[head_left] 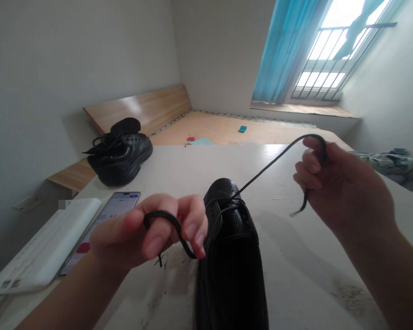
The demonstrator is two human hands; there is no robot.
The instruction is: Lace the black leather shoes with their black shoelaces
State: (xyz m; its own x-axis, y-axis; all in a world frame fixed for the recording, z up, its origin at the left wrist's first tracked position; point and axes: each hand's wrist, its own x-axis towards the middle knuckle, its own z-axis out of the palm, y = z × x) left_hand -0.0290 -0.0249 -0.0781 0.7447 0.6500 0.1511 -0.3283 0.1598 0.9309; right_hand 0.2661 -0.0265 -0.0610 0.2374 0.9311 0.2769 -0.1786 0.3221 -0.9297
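Observation:
A black leather lace-up shoe (pixel 230 256) lies on the white table (pixel 289 192) in front of me, toe towards me. A thin black shoelace (pixel 271 160) rises from its eyelets to both hands. My left hand (pixel 147 231) pinches one stretch of the lace (pixel 168 224) beside the shoe's collar, with a short end hanging below. My right hand (pixel 344 183) grips the other stretch between its fingers, out to the right of the shoe, and a loose tip dangles under it.
A second black shoe (pixel 120 156) with tangled laces stands at the table's far left. A phone (pixel 103 229) showing a timer and a white flat device (pixel 44 243) lie at the left. Beyond the table are a wooden bed frame (pixel 141 110) and a curtained window (pixel 320 55).

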